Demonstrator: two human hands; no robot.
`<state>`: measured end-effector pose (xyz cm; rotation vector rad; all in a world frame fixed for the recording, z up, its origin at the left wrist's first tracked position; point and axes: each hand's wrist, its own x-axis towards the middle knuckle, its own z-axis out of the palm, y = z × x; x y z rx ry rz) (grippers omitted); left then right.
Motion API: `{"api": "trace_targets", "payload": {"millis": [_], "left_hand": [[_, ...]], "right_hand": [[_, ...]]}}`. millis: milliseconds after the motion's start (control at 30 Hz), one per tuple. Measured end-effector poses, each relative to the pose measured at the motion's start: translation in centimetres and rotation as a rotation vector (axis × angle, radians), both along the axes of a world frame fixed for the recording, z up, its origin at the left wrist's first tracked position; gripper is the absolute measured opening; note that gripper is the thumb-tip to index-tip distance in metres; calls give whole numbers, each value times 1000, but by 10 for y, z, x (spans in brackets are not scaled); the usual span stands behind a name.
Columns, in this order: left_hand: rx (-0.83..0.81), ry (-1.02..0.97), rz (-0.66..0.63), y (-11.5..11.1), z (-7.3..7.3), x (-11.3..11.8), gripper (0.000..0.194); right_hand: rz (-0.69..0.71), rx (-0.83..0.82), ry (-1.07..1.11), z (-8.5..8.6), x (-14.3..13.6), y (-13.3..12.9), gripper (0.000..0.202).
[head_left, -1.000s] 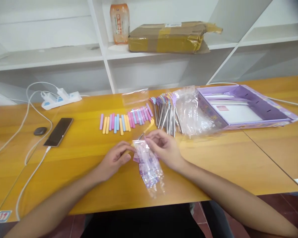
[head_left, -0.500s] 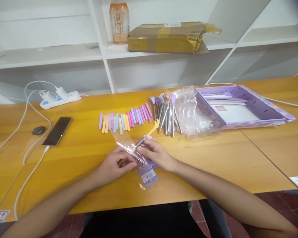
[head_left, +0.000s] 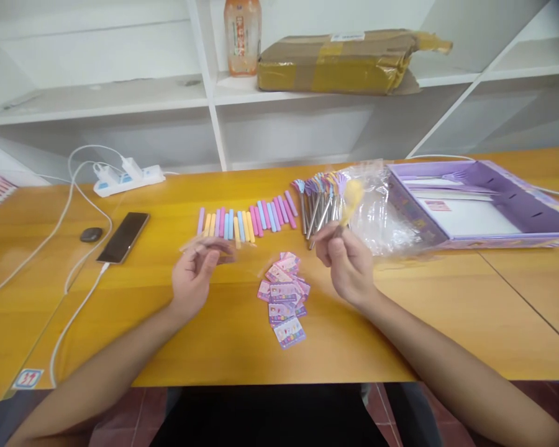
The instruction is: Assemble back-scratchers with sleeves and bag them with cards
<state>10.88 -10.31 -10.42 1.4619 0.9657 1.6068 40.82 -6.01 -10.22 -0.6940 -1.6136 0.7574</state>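
Note:
My right hand (head_left: 350, 264) is closed around a yellow hand-shaped back scratcher (head_left: 352, 198), whose head points up and is blurred. In my left hand (head_left: 193, 276) a clear plastic bag (head_left: 221, 244) is pinched, held just in front of the coloured sticks. Between the hands lies a loose pile of small purple and pink printed cards (head_left: 284, 298). Beyond my right hand is a heap of metal-handled back scratchers (head_left: 314, 205) with coloured hand heads. A row of pink, blue, yellow and purple sticks (head_left: 246, 221) runs across the table behind the cards.
Clear plastic packaging (head_left: 375, 217) lies beside an open purple box (head_left: 447, 239) at the right. On the left are a phone (head_left: 123, 238), a small black object (head_left: 91, 234), cables and a power strip (head_left: 130, 181). Shelves behind hold a taped carton (head_left: 340, 65) and a bottle (head_left: 243, 40).
My hands have moved apart: the right one rightward and up with the yellow back scratcher, the left one leftward with the plastic bag. The pile of cards is uncovered. The whole view has shifted slightly.

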Motion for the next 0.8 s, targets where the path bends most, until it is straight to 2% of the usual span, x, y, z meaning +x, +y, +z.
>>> {"api": "trace_targets", "payload": {"millis": [67,133,267,367,600,800], "left_hand": [[-29,-71,51,4,2,-4,25],[-61,-124,83,7,5,-6,27],[-93,-179,101,9,8,-8,33],[-119,-208,81,8,8,-7,38],[-253,-197,-55,3,1,0,34],[-304,-279,-45,3,0,5,30]], "right_hand": [[-27,168,-291,0,4,-1,30],[-46,269,-517,-2,4,-2,30],[-52,317,-777,-12,3,-2,42],[-42,281,-827,-15,2,-1,46],[-47,247,-828,-15,0,-2,49],[-43,238,-812,-16,-2,-5,46]]}}
